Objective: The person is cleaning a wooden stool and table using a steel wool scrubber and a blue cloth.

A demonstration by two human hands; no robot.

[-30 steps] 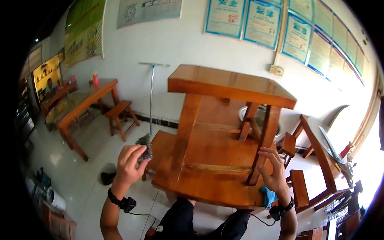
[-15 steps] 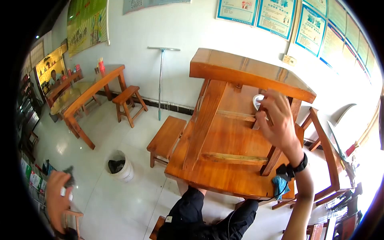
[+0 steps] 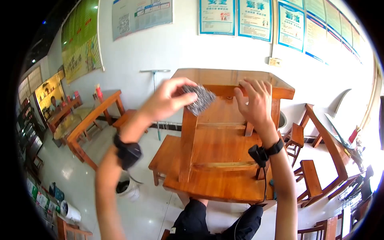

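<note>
My left hand (image 3: 170,98) is raised, its fingers closed around a grey mesh-like scouring pad (image 3: 200,100) just in front of a wooden bench (image 3: 234,78). That bench stands on top of a larger wooden table (image 3: 218,194), with its legs resting on the tabletop. My right hand (image 3: 256,102) is at the bench's front edge, fingers bent and thumb apart; it appears to touch the edge and holds nothing I can see. Both wrists wear black bands carrying small black devices.
A low wooden stool (image 3: 168,154) stands left of the table, and a white bucket (image 3: 130,192) with a dark liner is on the floor. A squeegee (image 3: 155,104) leans on the wall. More tables and stools stand on both sides; a person (image 3: 54,104) is far left.
My left hand has risen from the lower left to the bench, bringing the scouring pad. My right hand has moved slightly left, to the bench edge. The view has tilted upward.
</note>
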